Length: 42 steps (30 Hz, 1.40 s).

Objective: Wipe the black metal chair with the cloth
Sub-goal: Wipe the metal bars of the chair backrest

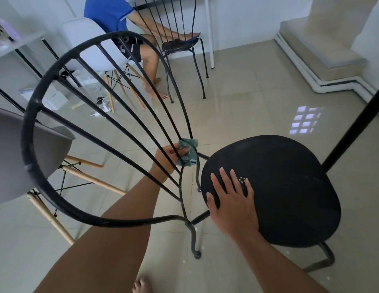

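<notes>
A left hand (170, 156) is pinching a crumpled teal cloth (189, 152) against the thin rods low on the black metal chair (290, 187), which is standing on glossy floor tiles (258, 98). The right hand (233, 200) is lying spread flat on the rounded matte seat, its front legs partly hidden beneath.

The chair (273, 187) is all black, w/ a tiny ring of white dots on the seat. The cloth (189, 153) is blue-green w/ small light spots. The floor (258, 98) has shiny beige tiles. Another chair (17, 153) is grey w/ light wood legs. A person's shirt (107, 12) is bright blue.
</notes>
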Motion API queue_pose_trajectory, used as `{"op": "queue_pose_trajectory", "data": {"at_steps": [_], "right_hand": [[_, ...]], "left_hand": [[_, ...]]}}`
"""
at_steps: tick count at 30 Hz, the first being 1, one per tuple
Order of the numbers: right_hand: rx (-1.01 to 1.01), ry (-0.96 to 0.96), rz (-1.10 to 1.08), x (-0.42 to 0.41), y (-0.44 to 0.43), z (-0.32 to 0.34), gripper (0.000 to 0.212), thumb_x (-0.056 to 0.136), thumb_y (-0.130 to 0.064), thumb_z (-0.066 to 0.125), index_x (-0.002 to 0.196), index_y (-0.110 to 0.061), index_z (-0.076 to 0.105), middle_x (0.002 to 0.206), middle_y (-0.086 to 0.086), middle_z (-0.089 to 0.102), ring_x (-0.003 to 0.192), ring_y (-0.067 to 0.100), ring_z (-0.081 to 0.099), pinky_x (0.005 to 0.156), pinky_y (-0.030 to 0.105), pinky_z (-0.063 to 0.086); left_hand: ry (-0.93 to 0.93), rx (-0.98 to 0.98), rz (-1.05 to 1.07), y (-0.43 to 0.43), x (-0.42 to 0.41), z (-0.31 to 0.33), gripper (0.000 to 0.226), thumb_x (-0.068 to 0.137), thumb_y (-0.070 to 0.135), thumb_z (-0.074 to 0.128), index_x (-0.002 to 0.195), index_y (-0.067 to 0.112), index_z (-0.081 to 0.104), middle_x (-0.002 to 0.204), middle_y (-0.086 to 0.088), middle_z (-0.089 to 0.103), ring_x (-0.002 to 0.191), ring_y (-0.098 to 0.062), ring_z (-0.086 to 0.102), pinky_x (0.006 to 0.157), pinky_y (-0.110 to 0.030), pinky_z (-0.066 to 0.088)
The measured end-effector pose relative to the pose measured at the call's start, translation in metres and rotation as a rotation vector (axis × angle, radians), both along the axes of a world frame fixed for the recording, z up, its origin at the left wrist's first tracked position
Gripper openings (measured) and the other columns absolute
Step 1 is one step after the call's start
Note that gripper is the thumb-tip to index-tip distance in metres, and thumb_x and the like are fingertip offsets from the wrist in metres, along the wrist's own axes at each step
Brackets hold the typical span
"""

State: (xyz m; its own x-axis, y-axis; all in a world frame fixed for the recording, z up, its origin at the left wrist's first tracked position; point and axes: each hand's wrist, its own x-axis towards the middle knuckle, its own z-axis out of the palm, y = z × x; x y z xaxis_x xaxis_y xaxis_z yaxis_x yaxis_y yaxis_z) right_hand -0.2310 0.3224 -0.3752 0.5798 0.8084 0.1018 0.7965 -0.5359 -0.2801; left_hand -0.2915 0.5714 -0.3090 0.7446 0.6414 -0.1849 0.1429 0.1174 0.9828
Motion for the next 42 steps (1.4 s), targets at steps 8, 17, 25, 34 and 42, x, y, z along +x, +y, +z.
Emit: {"op": "queue_pose_trajectory", "data": {"at_steps": [8, 17, 25, 34, 42], "right_hand": [[0.006, -0.013, 0.005, 0.003, 0.000, -0.004, 0.069, 0.108, -0.064, 0.016, 0.172, -0.037, 0.018, 0.183, -0.003, 0.010, 0.169, 0.023, 0.003, 0.134, 0.059, 0.009], [-0.081, 0.052, 0.021, 0.008, 0.003, -0.007, 0.071, 0.105, -0.069, 0.006, 0.171, -0.043, 0.004, 0.183, -0.007, -0.001, 0.169, 0.021, -0.005, 0.135, 0.057, 0.004], [-0.180, 0.189, 0.092, 0.013, -0.008, 0.022, 0.069, 0.111, -0.060, 0.018, 0.172, -0.038, -0.005, 0.182, -0.009, -0.015, 0.168, 0.018, -0.013, 0.137, 0.051, 0.002], [-0.296, 0.277, 0.132, -0.011, -0.042, 0.041, 0.070, 0.113, -0.055, 0.026, 0.174, -0.033, -0.001, 0.182, -0.007, -0.015, 0.168, 0.019, -0.012, 0.136, 0.049, 0.003], [-0.363, 0.331, 0.146, -0.019, -0.065, 0.040, 0.069, 0.114, -0.049, 0.026, 0.173, -0.032, -0.006, 0.180, -0.008, -0.021, 0.168, 0.018, -0.016, 0.136, 0.048, -0.001]], "left_hand": [[-0.076, -0.060, 0.338, -0.016, -0.024, 0.004, 0.022, 0.105, 0.000, 0.067, 0.124, -0.006, 0.076, 0.108, -0.019, 0.078, 0.098, -0.038, 0.080, 0.091, -0.055, 0.064], [-0.383, 0.055, 0.568, -0.006, -0.093, 0.135, 0.031, 0.117, 0.010, 0.048, 0.138, -0.011, 0.058, 0.106, -0.007, 0.077, 0.103, -0.026, 0.080, 0.091, -0.037, 0.066], [-0.460, 0.346, 0.511, -0.044, -0.147, 0.299, 0.033, 0.114, 0.019, 0.058, 0.135, -0.004, 0.069, 0.111, -0.011, 0.082, 0.097, -0.021, 0.081, 0.086, -0.027, 0.065], [0.301, 1.264, 0.129, -0.093, -0.156, 0.363, 0.026, 0.100, 0.032, 0.080, 0.124, 0.025, 0.085, 0.105, 0.007, 0.085, 0.084, -0.007, 0.073, 0.075, -0.016, 0.055], [0.430, 1.387, 0.161, -0.124, -0.186, 0.356, 0.027, 0.103, 0.034, 0.076, 0.125, 0.021, 0.084, 0.119, -0.003, 0.084, 0.095, -0.023, 0.077, 0.082, -0.032, 0.059]]}}
